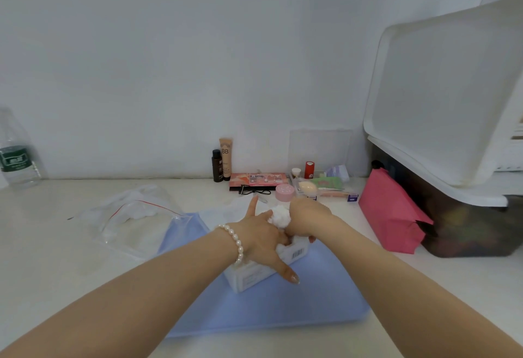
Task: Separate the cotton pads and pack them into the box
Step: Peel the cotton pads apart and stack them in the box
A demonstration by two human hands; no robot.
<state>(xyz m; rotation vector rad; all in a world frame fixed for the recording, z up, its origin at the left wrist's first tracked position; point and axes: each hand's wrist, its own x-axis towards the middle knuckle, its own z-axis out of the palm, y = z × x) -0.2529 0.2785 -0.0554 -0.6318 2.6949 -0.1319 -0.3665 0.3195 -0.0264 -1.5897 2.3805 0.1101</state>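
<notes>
A small white box (252, 275) with a barcode label lies on a blue mat (283, 309) in the middle of the table. My left hand (263, 236), with a pearl bracelet at the wrist, lies over the box's open end, thumb stretched along its side and one finger raised. My right hand (307, 216) grips a white wad of cotton pads (280, 216) just above that open end. More white cotton shows in the opening between my hands. What my left fingers touch inside is hidden.
A clear zip bag (133, 216) with a few cotton pads lies left of the mat. Cosmetics (263, 181) line the back wall. A pink pouch (393, 216) and a lidded storage bin (452, 159) stand at the right, a water bottle (17, 156) far left.
</notes>
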